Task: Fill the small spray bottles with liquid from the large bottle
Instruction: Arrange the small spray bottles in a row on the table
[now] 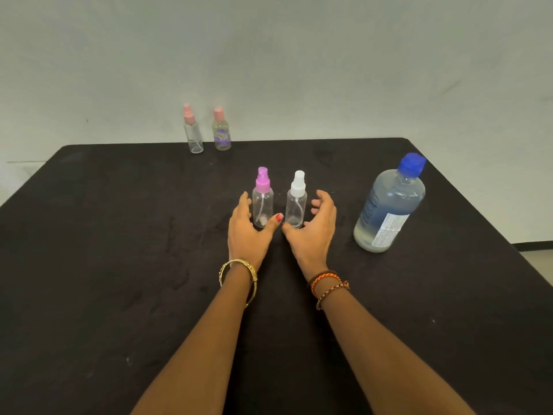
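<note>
Two forearms reach in from the near edge, bangle on one wrist, braided bands on the other. Left hand [245, 232] is spread loosely around the purple-capped bottle [262, 202], thumb by its base; right hand [314, 226] cups beside the white-capped bottle [296, 203], fingers relaxed, nothing gripped yet. Both look empty, so probably featherlight and tippy; I'd grab mid-body and twist the cap. The large bottle [389, 205], blue cap, stands well right, fairly full, likely heavy and slick. Count: four small sprayers, two more being the pink-capped pair [206, 130] at the table's [119, 235] far edge, plus one big bottle.
</note>
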